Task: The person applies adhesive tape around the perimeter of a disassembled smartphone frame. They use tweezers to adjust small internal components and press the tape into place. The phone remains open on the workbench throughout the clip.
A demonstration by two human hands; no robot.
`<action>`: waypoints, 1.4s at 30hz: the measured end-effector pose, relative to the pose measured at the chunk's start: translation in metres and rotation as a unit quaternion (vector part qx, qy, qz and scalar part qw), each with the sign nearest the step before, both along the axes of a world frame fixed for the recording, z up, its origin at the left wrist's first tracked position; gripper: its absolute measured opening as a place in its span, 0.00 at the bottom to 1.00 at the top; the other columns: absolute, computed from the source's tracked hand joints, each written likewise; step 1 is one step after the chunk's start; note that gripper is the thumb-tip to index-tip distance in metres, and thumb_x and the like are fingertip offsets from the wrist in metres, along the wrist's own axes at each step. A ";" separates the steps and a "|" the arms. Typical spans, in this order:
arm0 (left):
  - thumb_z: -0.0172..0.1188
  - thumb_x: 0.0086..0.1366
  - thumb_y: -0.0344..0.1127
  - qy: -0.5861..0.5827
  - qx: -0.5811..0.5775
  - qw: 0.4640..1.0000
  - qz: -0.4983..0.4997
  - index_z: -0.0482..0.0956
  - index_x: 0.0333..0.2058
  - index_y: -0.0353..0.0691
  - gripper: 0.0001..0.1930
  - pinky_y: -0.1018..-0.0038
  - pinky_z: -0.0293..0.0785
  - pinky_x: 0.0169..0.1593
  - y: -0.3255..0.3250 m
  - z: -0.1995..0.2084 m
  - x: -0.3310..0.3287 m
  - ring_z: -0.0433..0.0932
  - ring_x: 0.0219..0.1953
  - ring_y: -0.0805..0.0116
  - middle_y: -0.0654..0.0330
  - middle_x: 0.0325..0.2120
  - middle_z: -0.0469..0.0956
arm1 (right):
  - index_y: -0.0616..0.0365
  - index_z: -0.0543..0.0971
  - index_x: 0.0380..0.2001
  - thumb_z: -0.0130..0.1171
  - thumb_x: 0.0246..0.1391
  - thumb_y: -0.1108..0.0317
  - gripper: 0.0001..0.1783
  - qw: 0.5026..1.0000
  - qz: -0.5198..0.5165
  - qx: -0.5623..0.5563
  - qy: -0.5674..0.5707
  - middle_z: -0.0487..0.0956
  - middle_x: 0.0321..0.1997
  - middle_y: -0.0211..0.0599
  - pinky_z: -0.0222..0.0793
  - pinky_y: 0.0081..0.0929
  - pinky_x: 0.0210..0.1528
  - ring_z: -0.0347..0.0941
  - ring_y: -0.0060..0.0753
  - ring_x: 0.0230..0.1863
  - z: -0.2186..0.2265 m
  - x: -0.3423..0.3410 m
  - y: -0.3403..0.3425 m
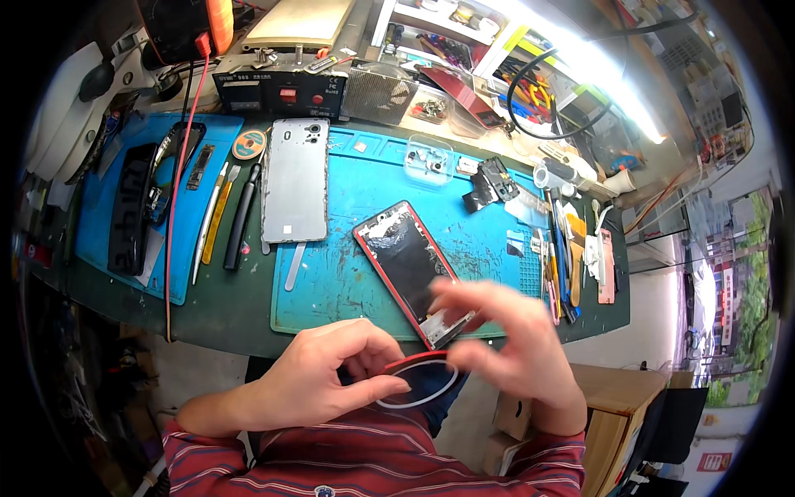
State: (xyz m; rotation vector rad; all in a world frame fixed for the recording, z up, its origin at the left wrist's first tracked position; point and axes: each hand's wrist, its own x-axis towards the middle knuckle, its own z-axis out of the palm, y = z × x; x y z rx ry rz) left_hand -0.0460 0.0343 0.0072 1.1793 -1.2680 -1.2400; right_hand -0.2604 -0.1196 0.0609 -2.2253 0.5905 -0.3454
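One ring (416, 359): red-and-white, btwn our hands, just off the near edge of the mat (339, 302); prob. held close so we see it well.
L hand (323, 364): thumb & fingers nearly closed, pinching ring's left side, prob. to steady it; wrist bent inward.
R hand (513, 340): blurred, half open, thumb apart from fingers & near ring's right end; no grip seen.
Phone (410, 261): slantwise on mat, lower end by our R fingers, prob. for easy reach; contact unclear.

blue mats (319, 302): 2 | red-framed phone (407, 263): 1 | grey panel (295, 184): 1 | ring (416, 360): 1
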 end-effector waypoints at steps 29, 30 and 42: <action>0.69 0.67 0.25 -0.132 -0.024 0.990 0.033 0.82 0.53 0.38 0.16 0.76 0.79 0.39 -0.071 0.020 0.000 0.83 0.38 0.72 0.59 0.42 0.83 | 0.62 0.86 0.49 0.67 0.63 0.76 0.11 0.996 -0.004 0.039 -0.075 0.84 0.38 0.37 0.74 0.27 0.36 0.79 0.28 0.35 -0.011 -0.026 -0.045; 0.73 0.65 0.27 -0.119 -0.017 0.993 0.022 0.83 0.53 0.38 0.18 0.77 0.80 0.38 -0.073 0.022 -0.002 0.83 0.39 0.74 0.60 0.42 0.83 | 0.61 0.87 0.49 0.68 0.62 0.76 0.13 0.996 -0.004 0.032 -0.079 0.85 0.37 0.39 0.75 0.29 0.38 0.80 0.33 0.35 -0.012 -0.023 -0.044; 0.71 0.68 0.28 -0.099 -0.017 0.995 -0.008 0.87 0.44 0.35 0.08 0.76 0.82 0.32 -0.070 0.019 -0.013 0.87 0.36 0.73 0.59 0.36 0.86 | 0.61 0.85 0.46 0.71 0.60 0.73 0.11 0.996 0.002 0.090 -0.028 0.86 0.41 0.39 0.81 0.27 0.41 0.85 0.33 0.40 -0.006 -0.017 -0.035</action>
